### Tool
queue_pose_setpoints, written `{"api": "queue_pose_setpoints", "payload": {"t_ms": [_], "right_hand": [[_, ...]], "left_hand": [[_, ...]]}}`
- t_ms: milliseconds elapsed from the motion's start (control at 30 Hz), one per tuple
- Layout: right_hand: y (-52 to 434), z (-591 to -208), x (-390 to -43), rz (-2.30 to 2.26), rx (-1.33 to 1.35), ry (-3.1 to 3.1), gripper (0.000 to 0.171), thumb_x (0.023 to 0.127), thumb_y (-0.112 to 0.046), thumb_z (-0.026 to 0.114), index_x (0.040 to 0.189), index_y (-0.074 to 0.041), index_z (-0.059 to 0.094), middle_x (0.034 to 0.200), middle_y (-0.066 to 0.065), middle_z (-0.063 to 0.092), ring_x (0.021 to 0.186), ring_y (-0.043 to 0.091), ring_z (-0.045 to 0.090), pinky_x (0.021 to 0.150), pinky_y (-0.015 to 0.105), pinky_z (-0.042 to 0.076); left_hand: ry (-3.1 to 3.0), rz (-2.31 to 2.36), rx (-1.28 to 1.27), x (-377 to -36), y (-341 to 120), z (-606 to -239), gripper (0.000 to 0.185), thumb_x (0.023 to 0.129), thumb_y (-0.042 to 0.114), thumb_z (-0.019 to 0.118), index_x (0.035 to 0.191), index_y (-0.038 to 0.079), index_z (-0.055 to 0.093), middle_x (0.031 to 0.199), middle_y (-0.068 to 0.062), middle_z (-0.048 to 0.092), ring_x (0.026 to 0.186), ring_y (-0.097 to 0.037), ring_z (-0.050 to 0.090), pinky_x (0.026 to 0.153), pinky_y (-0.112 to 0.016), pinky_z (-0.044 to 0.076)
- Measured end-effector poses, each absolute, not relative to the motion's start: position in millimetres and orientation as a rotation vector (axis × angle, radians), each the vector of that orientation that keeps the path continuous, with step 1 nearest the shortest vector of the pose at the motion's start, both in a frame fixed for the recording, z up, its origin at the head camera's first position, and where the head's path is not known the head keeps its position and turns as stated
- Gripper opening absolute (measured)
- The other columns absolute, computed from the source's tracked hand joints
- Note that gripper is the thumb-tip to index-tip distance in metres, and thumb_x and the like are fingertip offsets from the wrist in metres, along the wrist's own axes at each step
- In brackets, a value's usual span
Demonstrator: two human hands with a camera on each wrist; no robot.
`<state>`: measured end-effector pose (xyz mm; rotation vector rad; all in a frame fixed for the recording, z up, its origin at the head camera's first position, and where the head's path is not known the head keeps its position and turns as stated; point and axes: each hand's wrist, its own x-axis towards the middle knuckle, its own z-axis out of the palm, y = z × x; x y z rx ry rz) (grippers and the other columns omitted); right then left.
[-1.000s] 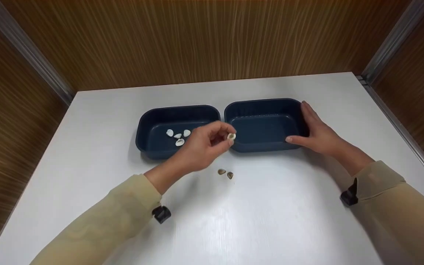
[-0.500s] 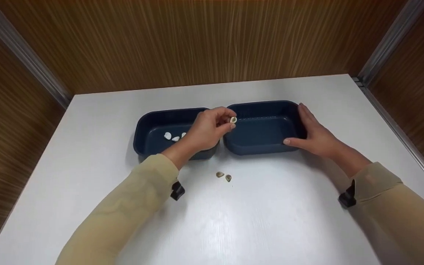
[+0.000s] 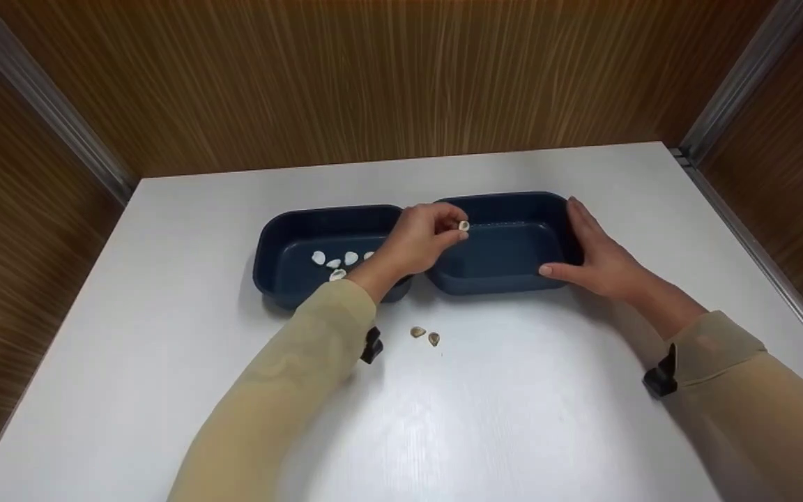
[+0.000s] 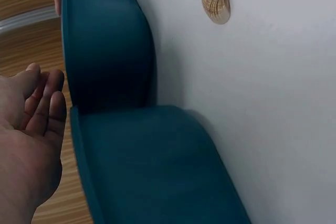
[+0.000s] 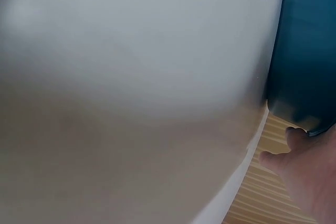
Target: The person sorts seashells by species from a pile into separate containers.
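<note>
My left hand (image 3: 419, 240) pinches a small pale seashell (image 3: 464, 226) between thumb and fingertips, over the left side of the right dark blue bin (image 3: 492, 284). In the left wrist view that hand (image 4: 31, 135) shows its palm and several bent fingers; the shell is hidden there. My right hand (image 3: 607, 261) rests against the right end of the same bin, fingers straight along the outside and thumb at the front rim. Inside the left dark blue bin (image 3: 277, 296) lie several white seashells (image 3: 318, 258), partly covered by my left wrist.
Two brownish seashells, one with a ribbed back (image 4: 216, 4), lie on the white table (image 3: 499, 404) in front of the bins. Both bins stand side by side, almost touching. Wood-grain panels (image 3: 401, 84) enclose the back and sides.
My left hand, still pinching the shell, has moved away and to the right, from the front edge between the bins to over the right bin. My right hand has stayed put.
</note>
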<state>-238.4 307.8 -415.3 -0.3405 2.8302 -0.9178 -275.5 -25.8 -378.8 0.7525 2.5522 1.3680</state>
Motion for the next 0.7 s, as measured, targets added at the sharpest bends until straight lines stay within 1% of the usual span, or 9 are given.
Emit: {"api": "queue_pose_setpoints", "payload": {"t_ms": [133, 233, 367, 467, 567, 700], "right_hand": [[309, -415, -238, -0.906, -0.335, 2.838, 0.121, 0.095, -0.056, 0.075, 0.170, -0.019, -0.012, 0.178, 0.003, -0.014, 0.163, 0.035, -0.004, 0.126, 0.068, 0.011], [309, -416, -238, -0.909, -0.324, 2.833, 0.121, 0.094, -0.055, 0.075, 0.170, -0.020, -0.012, 0.178, 0.002, -0.015, 0.163, 0.034, -0.005, 0.126, 0.067, 0.010], [308, -417, -237, -0.917, -0.322, 2.825, 0.120, 0.095, -0.054, 0.075, 0.170, -0.022, -0.013, 0.177, 0.002, -0.015, 0.163, 0.033, -0.007, 0.126, 0.066, 0.008], [308, -416, -237, -0.916, -0.323, 2.827, 0.120, 0.095, -0.053, 0.075, 0.170, -0.021, -0.013, 0.178, 0.002, -0.015, 0.163, 0.033, -0.006, 0.126, 0.066, 0.008], [308, -416, -237, -0.910, -0.316, 2.833, 0.120, 0.095, -0.054, 0.075, 0.170, -0.020, -0.012, 0.178, 0.003, -0.014, 0.163, 0.033, -0.006, 0.126, 0.067, 0.009], [309, -416, -238, -0.910, -0.317, 2.836, 0.120, 0.095, -0.054, 0.075, 0.170, -0.021, -0.013, 0.178, 0.003, -0.014, 0.163, 0.033, -0.006, 0.126, 0.067, 0.009]], "left_hand": [[2.543, 1.338, 0.825, -280, -13, -384, 0.024, 0.103, 0.018, 0.073, 0.125, 0.008, 0.075, 0.113, -0.002, 0.072, 0.100, -0.013, 0.065, 0.085, -0.023, 0.054], [2.538, 1.309, 0.868, -281, -5, -388, 0.023, 0.101, 0.017, 0.076, 0.122, 0.009, 0.077, 0.114, -0.001, 0.073, 0.103, -0.011, 0.065, 0.091, -0.022, 0.053], [2.541, 1.264, 0.905, -282, 2, -393, 0.022, 0.099, 0.016, 0.079, 0.120, 0.010, 0.079, 0.114, 0.000, 0.073, 0.109, -0.015, 0.066, 0.100, -0.027, 0.052], [2.546, 1.240, 0.913, -282, 4, -394, 0.022, 0.098, 0.016, 0.079, 0.120, 0.011, 0.080, 0.115, 0.000, 0.073, 0.113, -0.019, 0.067, 0.104, -0.032, 0.052], [2.565, 1.205, 0.912, -283, 5, -394, 0.024, 0.098, 0.018, 0.080, 0.122, 0.012, 0.079, 0.118, -0.001, 0.073, 0.117, -0.018, 0.066, 0.105, -0.028, 0.050], [2.610, 1.138, 0.924, -285, 6, -393, 0.031, 0.099, 0.021, 0.079, 0.128, 0.013, 0.077, 0.128, -0.002, 0.071, 0.124, -0.015, 0.063, 0.108, -0.023, 0.045]]}}
